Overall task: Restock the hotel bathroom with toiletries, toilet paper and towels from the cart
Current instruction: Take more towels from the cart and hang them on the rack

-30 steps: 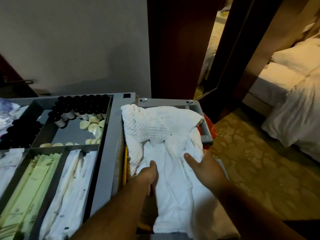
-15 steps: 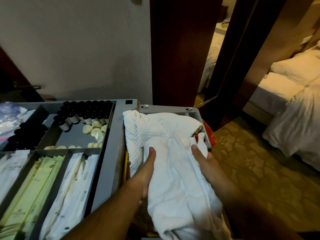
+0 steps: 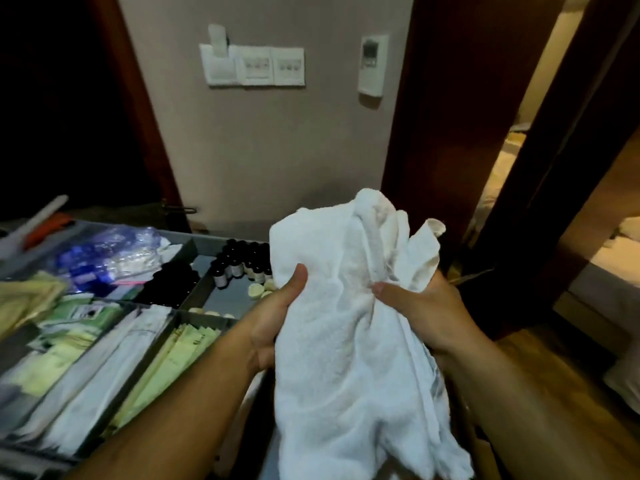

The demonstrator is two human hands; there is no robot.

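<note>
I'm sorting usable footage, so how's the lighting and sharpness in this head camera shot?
Head view: dim warm light; the white towel in the left hand and right hand is brightest, fairly sharp; upper-left doorway nearly black; lower-left packets blurred; door frames splay with distortion.

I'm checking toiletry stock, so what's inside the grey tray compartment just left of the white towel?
Small dark labelled bottles and round cream discs, perhaps soaps. The crumpled white towel and the left hand gripping it cover the right side, hiding anything there.
</note>
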